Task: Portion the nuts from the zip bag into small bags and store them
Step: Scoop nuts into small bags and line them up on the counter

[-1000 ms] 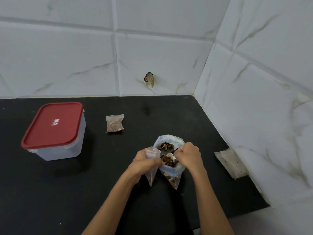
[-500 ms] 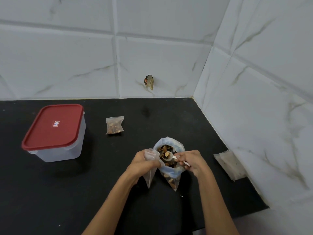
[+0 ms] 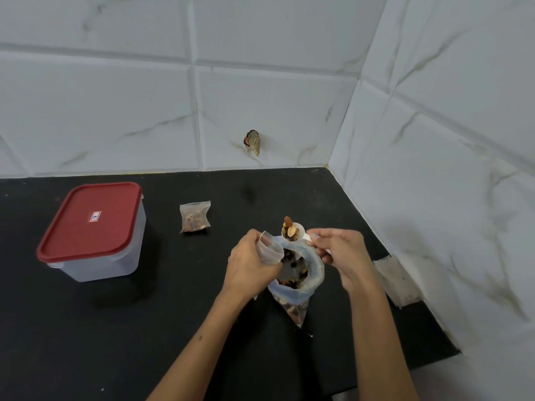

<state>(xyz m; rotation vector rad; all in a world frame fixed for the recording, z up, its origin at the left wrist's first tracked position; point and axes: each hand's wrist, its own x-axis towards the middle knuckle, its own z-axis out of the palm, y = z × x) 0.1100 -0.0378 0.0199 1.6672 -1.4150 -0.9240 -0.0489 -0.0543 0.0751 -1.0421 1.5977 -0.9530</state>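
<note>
The right hand [image 3: 343, 256] pinches the handle of a small white scoop [image 3: 296, 234] between thumb and curled fingers, with the handle running back into the fist. The bowl of the scoop sticks out to the left of the fingertips, heaped with mixed nuts [image 3: 289, 227]; an almond stands on top of the heap. The scoop hangs just above the far rim of the open zip bag [image 3: 301, 277], which stands on the black counter [image 3: 144, 328] near its right edge, mouth rolled down and wide, with dark nuts showing inside and more visible through the clear lower corner that points toward the counter's front edge.

The left hand [image 3: 250, 266] grips a small clear bag [image 3: 270, 250] with its fingers curled round it; the bag's open mouth juts out above the knuckles, just left of the scoop and touching the rim of the zip bag. The rest of the small bag is hidden behind the hand.

Farther back toward the rear edge lies a filled small bag [image 3: 194, 217], flat on the counter. Well to its left stands a clear container with a red lid [image 3: 89, 221], closed. By the right edge, against the tiled wall [image 3: 434, 169], lies a stack of empty small bags [image 3: 398, 280].
</note>
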